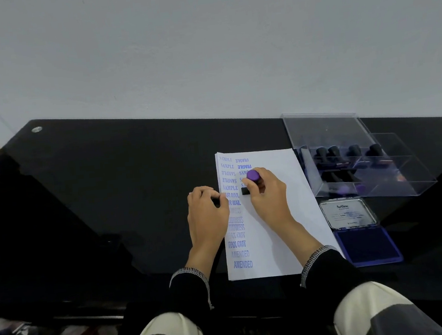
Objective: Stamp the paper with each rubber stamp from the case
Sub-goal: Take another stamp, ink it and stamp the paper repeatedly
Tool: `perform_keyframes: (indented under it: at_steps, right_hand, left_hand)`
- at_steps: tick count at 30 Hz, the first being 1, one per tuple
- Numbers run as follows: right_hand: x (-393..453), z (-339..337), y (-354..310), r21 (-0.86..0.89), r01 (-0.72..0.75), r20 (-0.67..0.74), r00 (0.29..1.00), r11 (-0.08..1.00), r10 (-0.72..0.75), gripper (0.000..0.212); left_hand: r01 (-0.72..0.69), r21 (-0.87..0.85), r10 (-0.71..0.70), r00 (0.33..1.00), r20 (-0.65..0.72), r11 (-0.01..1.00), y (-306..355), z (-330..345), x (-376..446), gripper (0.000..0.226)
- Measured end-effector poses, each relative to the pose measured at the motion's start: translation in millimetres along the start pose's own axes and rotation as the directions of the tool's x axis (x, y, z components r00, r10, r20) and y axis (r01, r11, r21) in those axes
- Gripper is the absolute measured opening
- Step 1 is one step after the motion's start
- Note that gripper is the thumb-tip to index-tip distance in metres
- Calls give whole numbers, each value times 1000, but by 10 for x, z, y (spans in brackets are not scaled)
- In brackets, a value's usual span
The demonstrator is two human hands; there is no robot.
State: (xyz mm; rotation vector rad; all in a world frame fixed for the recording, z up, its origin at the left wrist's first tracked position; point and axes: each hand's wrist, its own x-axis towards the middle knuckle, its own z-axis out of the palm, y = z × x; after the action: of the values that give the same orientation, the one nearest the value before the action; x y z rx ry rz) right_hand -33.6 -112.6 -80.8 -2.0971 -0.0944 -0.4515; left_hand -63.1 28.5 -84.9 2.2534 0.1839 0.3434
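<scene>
A white paper [283,204] lies on the black table, covered down its left side with blue imprints such as SAMPLE, AIR MAIL, FAX OUT and AMENDED. My right hand [267,194] grips a rubber stamp [252,179] with a purple knob and black base, set down on the paper beside the second column of prints. My left hand [208,211] rests with curled fingers on the paper's left edge and covers part of the prints. The clear plastic case [393,177] at the right holds several black-handled stamps [333,152].
An open blue ink pad [365,245] with its lid up lies just right of the paper, in front of the case. The case lid [324,127] stands open against the grey wall. My knees show below the table's front edge.
</scene>
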Motion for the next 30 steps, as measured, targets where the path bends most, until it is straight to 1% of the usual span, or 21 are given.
perform_keyframes:
  at_steps: [5,10,13,17,23,30]
  right_hand:
    - [-43,-15,-8,-49,75,17,997,996,-74,23]
    - [0,-17,-25,-29,27,14,1000,999,-26,22]
    - [-8,-19,-21,-27,31,6,1000,999,-31,22]
    - [-51,-5,-1,-20,44,-13,999,999,-44,24]
    - [44,-33,-42,-16,-1,42,999,1000,2,22]
    - [-77,-27,-23,-36,59,10,998,998,-59,24]
  left_hand:
    - [-6,7,6,1000,-4,1000,-2,1,-2,13]
    - [-14,14,14,1000,-8,1000,-1,2,-12,13]
    - [-33,23,33,999,-4,999,-16,9,-17,11]
    - [-49,63,49,999,13,997,-30,26,-10,17]
    - [-55,82,54,998,15,995,-39,43,2,20]
    - [-52,92,51,999,19,994,-43,40,-7,19]
